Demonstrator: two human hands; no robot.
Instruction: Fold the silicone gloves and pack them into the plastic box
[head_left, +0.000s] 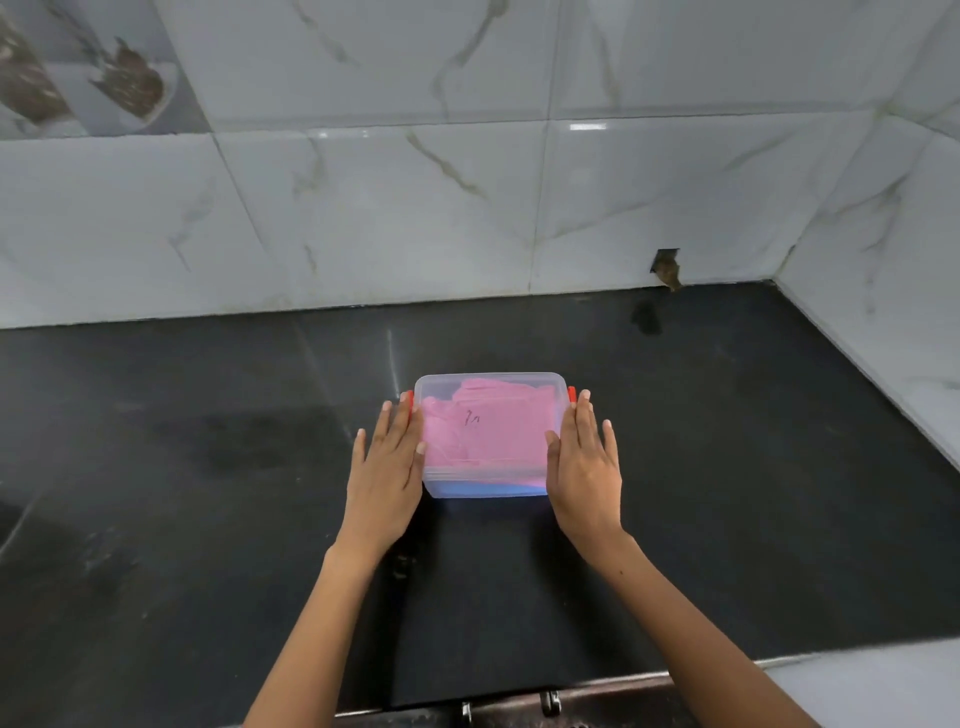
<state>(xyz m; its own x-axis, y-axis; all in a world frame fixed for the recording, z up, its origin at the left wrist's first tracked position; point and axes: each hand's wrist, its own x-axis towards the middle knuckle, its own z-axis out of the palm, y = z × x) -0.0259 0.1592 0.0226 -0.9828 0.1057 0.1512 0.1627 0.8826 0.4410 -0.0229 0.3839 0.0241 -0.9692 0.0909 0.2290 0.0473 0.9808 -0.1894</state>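
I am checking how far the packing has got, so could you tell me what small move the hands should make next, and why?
Probably press the red side clips shut. The plastic box already has its clear lid on, with the pink gloves folded inside. The left hand and right hand lie flat against its two sides, fingertips near the clips. Whether the clips are latched already cannot be told.

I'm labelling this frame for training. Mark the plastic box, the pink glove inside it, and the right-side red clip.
plastic box (483, 491): head view, near front wall.
pink glove (488, 434): head view, middle of the folded pink mass seen through the lid.
right red clip (571, 394): head view, middle of the clip.
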